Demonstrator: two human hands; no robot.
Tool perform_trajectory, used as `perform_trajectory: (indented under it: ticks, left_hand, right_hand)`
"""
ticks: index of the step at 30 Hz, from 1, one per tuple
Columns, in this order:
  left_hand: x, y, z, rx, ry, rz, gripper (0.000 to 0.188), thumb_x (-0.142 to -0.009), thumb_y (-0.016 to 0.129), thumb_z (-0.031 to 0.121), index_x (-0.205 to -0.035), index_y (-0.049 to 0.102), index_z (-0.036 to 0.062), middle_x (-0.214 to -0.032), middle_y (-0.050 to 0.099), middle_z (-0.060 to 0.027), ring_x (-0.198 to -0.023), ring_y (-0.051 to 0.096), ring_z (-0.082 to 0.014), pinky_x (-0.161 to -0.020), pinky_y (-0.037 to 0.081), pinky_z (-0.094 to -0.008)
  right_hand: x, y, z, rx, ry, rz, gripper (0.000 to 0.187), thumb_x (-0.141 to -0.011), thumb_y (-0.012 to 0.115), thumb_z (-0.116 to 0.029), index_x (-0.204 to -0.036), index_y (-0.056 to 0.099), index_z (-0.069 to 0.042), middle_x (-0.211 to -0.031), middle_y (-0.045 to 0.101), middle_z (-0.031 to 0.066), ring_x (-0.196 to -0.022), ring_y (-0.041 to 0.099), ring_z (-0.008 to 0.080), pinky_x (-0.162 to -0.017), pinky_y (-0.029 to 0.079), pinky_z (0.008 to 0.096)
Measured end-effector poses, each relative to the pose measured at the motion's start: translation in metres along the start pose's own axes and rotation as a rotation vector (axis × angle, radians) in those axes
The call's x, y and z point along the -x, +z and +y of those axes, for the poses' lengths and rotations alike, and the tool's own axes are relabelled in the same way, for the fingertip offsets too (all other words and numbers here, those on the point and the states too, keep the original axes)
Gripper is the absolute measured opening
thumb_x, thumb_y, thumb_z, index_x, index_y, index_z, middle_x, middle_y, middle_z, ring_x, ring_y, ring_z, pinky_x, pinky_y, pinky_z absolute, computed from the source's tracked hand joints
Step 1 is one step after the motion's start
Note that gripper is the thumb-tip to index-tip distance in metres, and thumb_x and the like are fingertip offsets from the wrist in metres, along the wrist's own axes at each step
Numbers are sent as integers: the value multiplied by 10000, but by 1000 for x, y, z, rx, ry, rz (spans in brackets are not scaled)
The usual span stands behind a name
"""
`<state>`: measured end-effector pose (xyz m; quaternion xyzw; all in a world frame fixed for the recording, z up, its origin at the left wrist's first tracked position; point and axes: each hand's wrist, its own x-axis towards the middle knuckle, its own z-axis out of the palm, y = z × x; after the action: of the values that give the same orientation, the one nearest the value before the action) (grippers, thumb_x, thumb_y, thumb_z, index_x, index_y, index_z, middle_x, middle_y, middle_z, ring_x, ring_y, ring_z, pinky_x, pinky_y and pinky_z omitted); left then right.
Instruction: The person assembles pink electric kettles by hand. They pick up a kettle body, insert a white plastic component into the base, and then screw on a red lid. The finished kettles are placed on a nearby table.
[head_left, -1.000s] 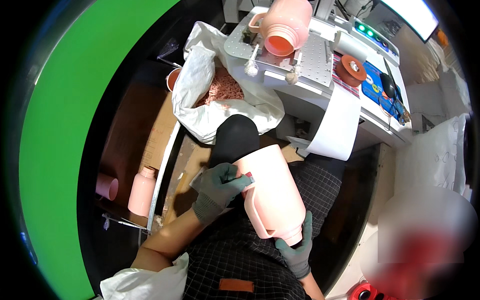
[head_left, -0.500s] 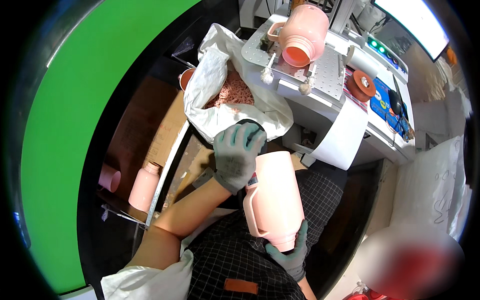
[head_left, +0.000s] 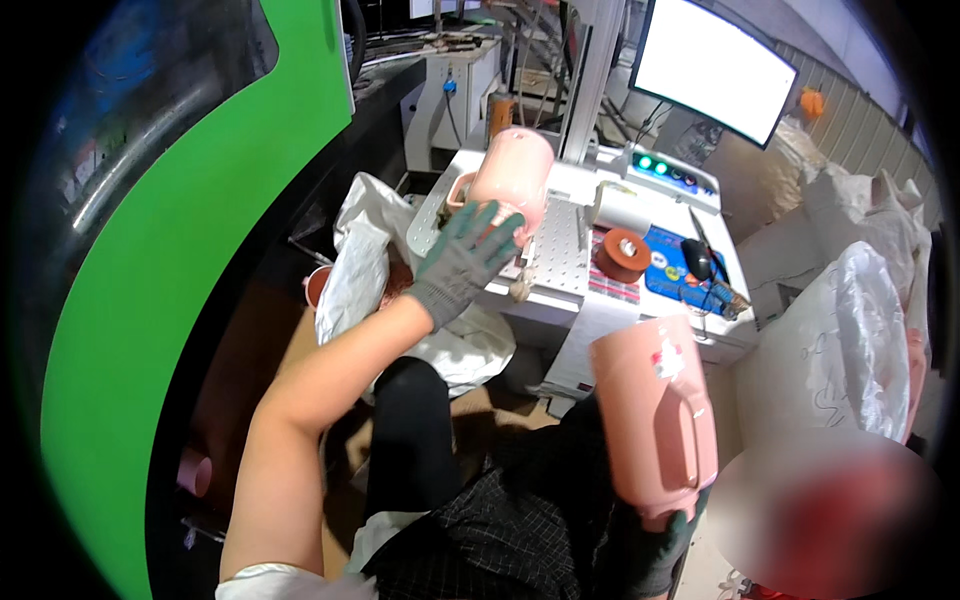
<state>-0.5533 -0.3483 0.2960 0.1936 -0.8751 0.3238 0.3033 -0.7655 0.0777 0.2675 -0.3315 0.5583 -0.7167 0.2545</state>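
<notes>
My left hand (head_left: pixel 465 258), in a grey-green work glove, reaches to a pink jug (head_left: pixel 520 165) that lies on a white perforated plate (head_left: pixel 565 245). Its fingers are spread over the jug's neck end, which they partly hide; whether they press on it I cannot tell. My right hand (head_left: pixel 665 555), gloved too, is closed round the neck of a second pink jug (head_left: pixel 645 425). That jug is held neck down, base up, with its loop handle on the right and a small red and white label near the base.
Below the plate, a white sack (head_left: pixel 355 265) stands beside a green machine panel (head_left: pixel 190 220). On the bench are a brown tape roll (head_left: pixel 622 255), a mouse (head_left: pixel 696 258) and a control box (head_left: pixel 675 178) under a monitor (head_left: pixel 712 65). Large white sacks (head_left: pixel 820 340) stand at right.
My left hand has moved up from near the sack to the jug on the plate. My right hand has carried its jug to the right and turned it, handle now right. The view has tilted up.
</notes>
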Motion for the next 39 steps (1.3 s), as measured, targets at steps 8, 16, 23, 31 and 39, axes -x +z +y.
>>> perform_trajectory:
  ticks: [8,16,23,31,39]
  left_hand:
    - [-18,-77,-4,330,-211,137,521,-803,749,187,-1289,584,96,-1435,541,-130,-1331,514,-394,-1083,430,-555]
    - [76,-231,52,775,-442,319,480,-744,887,349,-1086,698,70,-1053,709,-121,-886,662,-311,-793,523,-402]
    - [117,-189,121,1196,-715,-194,573,-727,903,396,-1139,699,52,-1119,704,-90,-974,608,-313,-904,498,-416]
    - [118,-180,110,1360,-607,-295,711,-753,896,314,-1337,606,32,-1330,614,-122,-1176,562,-310,-1041,453,-433]
    - [110,-177,112,1621,-444,-245,721,-769,899,165,-1375,574,-49,-1375,592,-192,-1286,576,-343,-1093,461,-431]
  right_hand:
    - [-84,26,-29,-84,-175,112,836,-1005,647,-382,-1649,226,-56,-1665,302,141,-1501,370,295,-1212,346,454]
    - [-192,188,-2,727,-738,-169,903,-806,870,-386,-1567,459,-128,-1569,432,268,-1371,542,382,-1021,528,430]
    - [-243,311,63,1192,-880,-176,789,-790,832,-508,-1489,543,-288,-1575,400,273,-1239,639,426,-815,610,465]
    - [-247,332,63,1362,-632,-277,855,-815,801,-487,-1558,409,-329,-1617,295,318,-862,750,403,-643,600,473]
    - [-230,317,32,1350,-542,-360,970,-830,778,-510,-1632,253,-357,-1622,229,362,-888,732,447,-706,601,497]
